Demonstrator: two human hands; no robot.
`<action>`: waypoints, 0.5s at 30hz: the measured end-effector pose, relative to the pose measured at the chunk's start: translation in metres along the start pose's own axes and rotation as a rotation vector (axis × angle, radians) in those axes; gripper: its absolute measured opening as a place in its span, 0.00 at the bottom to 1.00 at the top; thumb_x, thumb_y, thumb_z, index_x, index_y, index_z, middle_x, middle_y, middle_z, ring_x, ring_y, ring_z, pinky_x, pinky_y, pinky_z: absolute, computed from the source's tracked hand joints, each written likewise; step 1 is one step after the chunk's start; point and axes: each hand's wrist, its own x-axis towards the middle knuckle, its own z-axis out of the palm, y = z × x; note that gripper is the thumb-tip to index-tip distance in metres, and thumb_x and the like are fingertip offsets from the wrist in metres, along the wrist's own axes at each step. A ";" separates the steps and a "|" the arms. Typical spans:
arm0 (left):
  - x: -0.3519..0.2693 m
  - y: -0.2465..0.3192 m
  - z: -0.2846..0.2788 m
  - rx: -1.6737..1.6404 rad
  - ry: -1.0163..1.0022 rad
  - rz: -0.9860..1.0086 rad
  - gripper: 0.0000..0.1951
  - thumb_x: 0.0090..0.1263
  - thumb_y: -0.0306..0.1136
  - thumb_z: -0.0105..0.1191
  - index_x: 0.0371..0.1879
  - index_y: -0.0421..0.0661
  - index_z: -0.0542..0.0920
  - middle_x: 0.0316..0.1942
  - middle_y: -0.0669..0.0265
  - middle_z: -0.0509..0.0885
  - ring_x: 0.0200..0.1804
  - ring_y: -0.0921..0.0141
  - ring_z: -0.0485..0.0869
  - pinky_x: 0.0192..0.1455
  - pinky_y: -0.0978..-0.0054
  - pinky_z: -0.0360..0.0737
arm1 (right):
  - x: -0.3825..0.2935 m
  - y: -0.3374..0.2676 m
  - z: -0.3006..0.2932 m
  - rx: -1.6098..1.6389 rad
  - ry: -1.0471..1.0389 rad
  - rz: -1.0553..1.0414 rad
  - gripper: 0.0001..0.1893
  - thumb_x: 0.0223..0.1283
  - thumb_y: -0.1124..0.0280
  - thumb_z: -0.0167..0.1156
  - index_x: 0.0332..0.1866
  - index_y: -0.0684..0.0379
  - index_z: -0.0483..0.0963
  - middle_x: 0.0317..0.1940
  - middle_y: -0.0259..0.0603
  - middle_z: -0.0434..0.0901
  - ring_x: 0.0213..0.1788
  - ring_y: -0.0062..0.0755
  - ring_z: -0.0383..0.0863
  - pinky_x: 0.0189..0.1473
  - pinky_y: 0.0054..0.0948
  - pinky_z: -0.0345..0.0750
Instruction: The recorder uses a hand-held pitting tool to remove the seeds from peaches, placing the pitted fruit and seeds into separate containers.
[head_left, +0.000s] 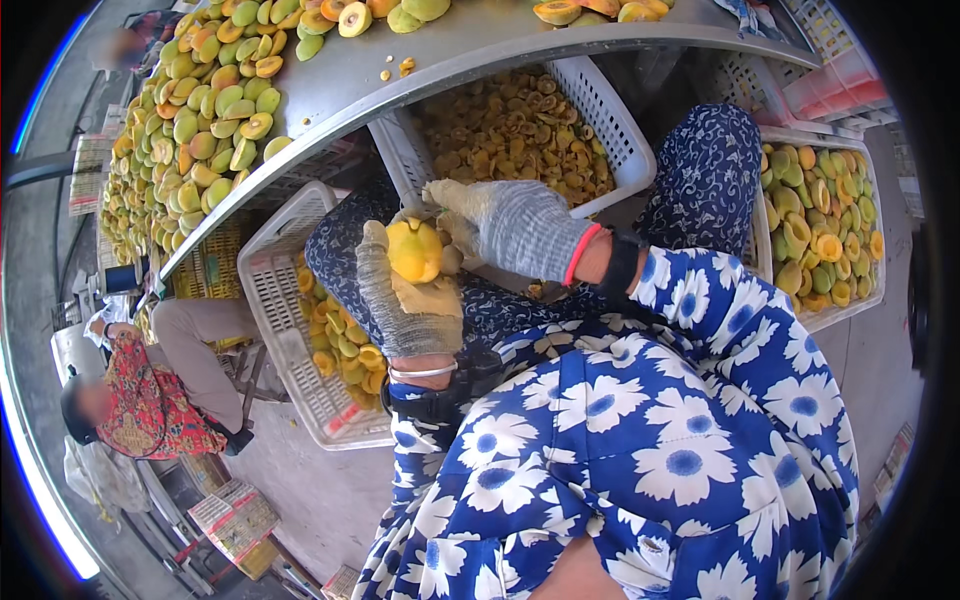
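My left hand (409, 300), in a worn knit glove, is closed around a yellow peach half (415, 250) with its rounded side showing. Close by on the right, my right hand (502, 221), in a grey knit glove, has its fingers bent at the fruit's edge; a small tool seems to be between the fingers, but it is mostly hidden. Beyond the hands stands a white plastic crate (611, 112) of brownish pits and scraps (517, 127). Both hands are above my lap.
A metal table (337, 75) with heaped halved peaches (202, 120) curves across the top. Crates of fruit halves stand at left (281, 300) and right (874, 225). At the far left sits a co-worker (161, 405) in a red patterned top.
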 end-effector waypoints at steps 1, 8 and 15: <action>-0.002 -0.001 -0.005 0.091 -0.063 0.042 0.25 0.72 0.52 0.51 0.52 0.41 0.76 0.43 0.62 0.81 0.46 0.69 0.79 0.48 0.73 0.78 | -0.001 0.002 0.005 0.137 -0.032 0.088 0.22 0.59 0.59 0.60 0.57 0.54 0.70 0.34 0.56 0.82 0.37 0.53 0.85 0.35 0.49 0.80; -0.020 0.049 -0.053 0.383 0.173 0.582 0.25 0.72 0.50 0.53 0.53 0.38 0.75 0.46 0.58 0.81 0.40 0.72 0.81 0.39 0.77 0.81 | -0.019 0.049 0.006 -0.138 -0.066 0.350 0.18 0.68 0.56 0.51 0.48 0.62 0.69 0.29 0.53 0.83 0.33 0.56 0.84 0.32 0.52 0.78; 0.024 0.126 -0.012 0.871 0.514 0.705 0.27 0.69 0.40 0.61 0.63 0.41 0.72 0.52 0.60 0.80 0.47 0.71 0.81 0.47 0.75 0.81 | -0.022 0.065 0.031 0.028 -0.242 0.389 0.18 0.66 0.55 0.52 0.51 0.57 0.69 0.33 0.51 0.84 0.36 0.55 0.84 0.36 0.51 0.77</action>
